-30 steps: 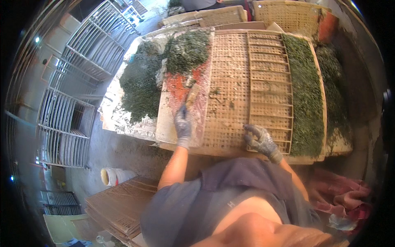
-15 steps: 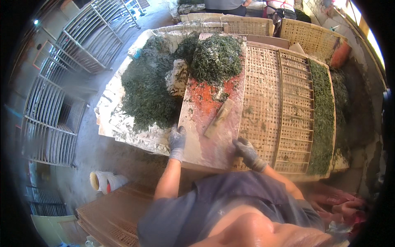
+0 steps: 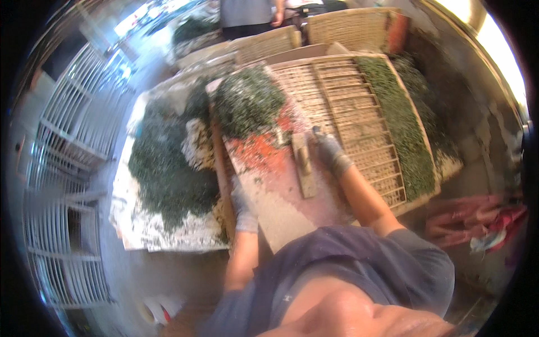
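Note:
A long pinkish-white board with worn orange patches reaches from the worktable to my apron. On its far end sits a mound of dark green shredded leaf or seaweed. A flat wooden block with a raised handle lies loose on the board's right half. My left hand, in a grey glove, is closed along the board's left edge. My gloved right hand is curled at the right edge, just beside the block; its fingertips are partly hidden.
A wooden-framed woven tray stands right of the board, with a strip of green shreds along its right side. More green material is heaped on a white sheet at left. Slatted metal racks line the left; a person stands beyond.
The board has come nearer my body and its near end has swung right across the tray's corner. My right hand has moved farther up its edge. The whole view has turned.

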### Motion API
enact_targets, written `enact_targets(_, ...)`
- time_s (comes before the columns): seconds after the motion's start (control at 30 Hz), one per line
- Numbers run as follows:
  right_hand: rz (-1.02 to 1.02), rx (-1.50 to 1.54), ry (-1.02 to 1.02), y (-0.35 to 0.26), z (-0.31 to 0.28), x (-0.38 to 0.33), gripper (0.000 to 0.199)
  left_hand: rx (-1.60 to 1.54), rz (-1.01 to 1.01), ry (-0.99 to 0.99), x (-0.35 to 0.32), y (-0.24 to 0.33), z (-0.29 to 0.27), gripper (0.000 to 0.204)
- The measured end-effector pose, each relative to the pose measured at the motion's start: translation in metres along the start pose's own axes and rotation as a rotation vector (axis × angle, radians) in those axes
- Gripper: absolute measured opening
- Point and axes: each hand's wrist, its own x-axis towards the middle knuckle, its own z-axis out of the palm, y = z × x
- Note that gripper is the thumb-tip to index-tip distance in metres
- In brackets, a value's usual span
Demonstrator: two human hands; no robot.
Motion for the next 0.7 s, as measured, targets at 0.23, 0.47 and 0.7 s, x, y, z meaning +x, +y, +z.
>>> enact_targets(0.23, 0.585, 0.696, -0.052, 0.006, -0.066, -0.017, 0.03, -0.085, 0.039, 0.055, -0.049, -0.013, 0.04, 0.052)
enact_targets(0.47, 0.536, 0.893, 0.227, 0.132, -0.103, -0.089, 0.033, -0.016, 0.078, 0.011, -0.106, -0.073, 0.173, 0.048)
enact_targets(0.7, 1.116, 1.274, 0.314, 0.311, -0.191, -0.169, 0.066, 0.22, 0.075, -0.016, -0.137, -0.173, 0.347, 0.056)
